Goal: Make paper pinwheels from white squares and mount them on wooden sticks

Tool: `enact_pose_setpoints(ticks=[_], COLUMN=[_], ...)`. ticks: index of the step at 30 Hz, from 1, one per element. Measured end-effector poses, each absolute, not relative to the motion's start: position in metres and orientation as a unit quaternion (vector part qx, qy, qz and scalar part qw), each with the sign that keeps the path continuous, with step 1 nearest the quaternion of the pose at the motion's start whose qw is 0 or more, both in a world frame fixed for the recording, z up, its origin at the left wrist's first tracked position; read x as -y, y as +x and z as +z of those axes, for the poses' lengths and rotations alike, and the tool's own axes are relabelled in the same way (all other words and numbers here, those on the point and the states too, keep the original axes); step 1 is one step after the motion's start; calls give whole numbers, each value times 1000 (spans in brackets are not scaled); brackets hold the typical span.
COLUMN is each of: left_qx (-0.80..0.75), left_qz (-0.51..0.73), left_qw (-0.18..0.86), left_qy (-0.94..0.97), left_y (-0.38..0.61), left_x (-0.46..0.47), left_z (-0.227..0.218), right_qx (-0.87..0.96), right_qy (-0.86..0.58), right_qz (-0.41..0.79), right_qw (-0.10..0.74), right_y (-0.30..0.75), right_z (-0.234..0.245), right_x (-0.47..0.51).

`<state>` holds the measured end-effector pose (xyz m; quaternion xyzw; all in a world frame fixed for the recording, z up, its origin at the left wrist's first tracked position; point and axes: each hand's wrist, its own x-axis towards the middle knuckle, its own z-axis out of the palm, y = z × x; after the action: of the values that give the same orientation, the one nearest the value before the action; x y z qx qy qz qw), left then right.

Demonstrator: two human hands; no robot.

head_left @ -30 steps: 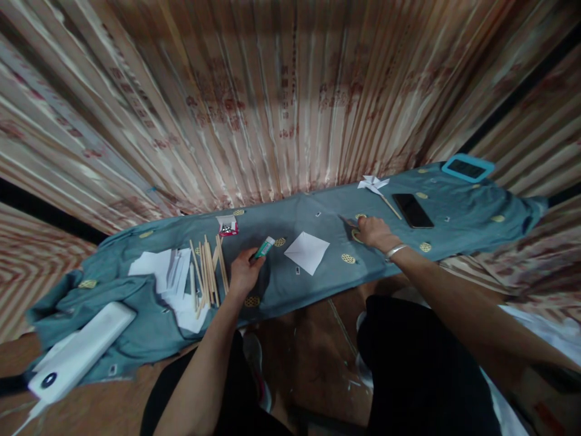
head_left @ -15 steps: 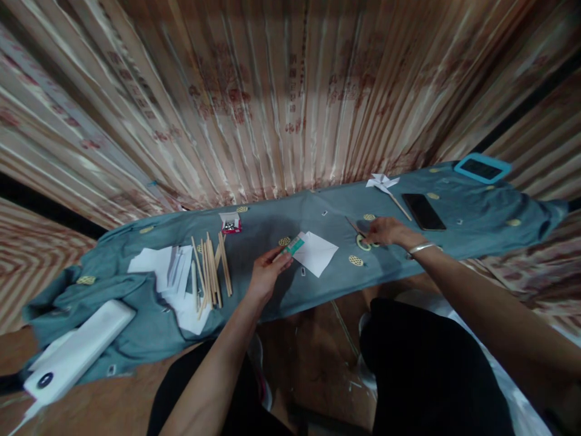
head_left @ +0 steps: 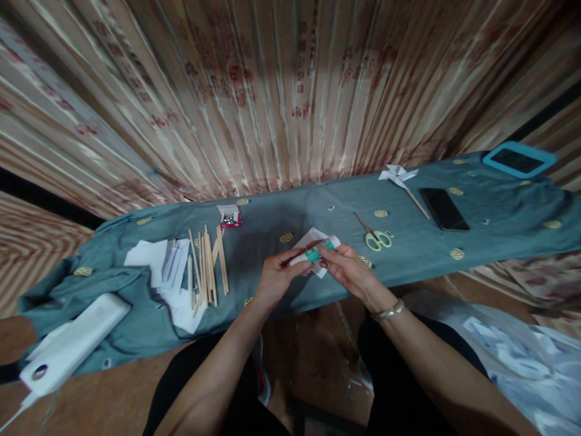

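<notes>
A white glue stick with a green label [head_left: 313,253] lies level between my two hands, above the cloth. The fingers of my left hand [head_left: 278,275] are closed on its left end. My right hand [head_left: 349,266] grips the other end with thumb and fingers. Beneath them rests a white square of paper [head_left: 313,235], largely covered by the hands. To the right of my right hand, scissors with pale green handles [head_left: 377,240] lie on the cloth.
Wooden sticks [head_left: 209,266], white paper pieces [head_left: 157,266] and a small red box [head_left: 230,218] lie left. A white device [head_left: 75,345] sits far left. Right are a paper pinwheel [head_left: 399,175], a black phone [head_left: 443,209] and a blue-framed device [head_left: 517,159]. Patterned curtains stand behind the table.
My right hand has let go of the scissors, which now lie on the cloth, and has moved left to take hold of the glue stick. My left hand still holds it.
</notes>
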<state>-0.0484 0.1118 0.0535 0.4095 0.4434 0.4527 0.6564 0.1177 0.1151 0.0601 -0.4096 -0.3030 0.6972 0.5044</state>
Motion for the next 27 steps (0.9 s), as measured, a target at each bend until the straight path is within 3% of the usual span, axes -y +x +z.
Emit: enact_pose_setpoints(ticks=[3,9,12,19,27], left_qx=[-484,-533,-506,-464,-401], left_qz=[436,315,257,304,204], left_qw=[606,244,150,45,98], left_qy=[456,747,810,831,888], left_y=[-60,-84,-86,-63,-22], left_x=[-121,-144,-149,-134,-110], left_z=[44,20,14,26,12], right_qx=[246,193,227,423,500], right_qy=[-417,-459,-484,-567,-601], right_qz=[688,680,658,467,388], right_qw=[541,539,530,531,488], right_y=[132,150,150,157,158], right_z=[52,44,40,22,21], right_x=[-123,-137,-140,-141,-140])
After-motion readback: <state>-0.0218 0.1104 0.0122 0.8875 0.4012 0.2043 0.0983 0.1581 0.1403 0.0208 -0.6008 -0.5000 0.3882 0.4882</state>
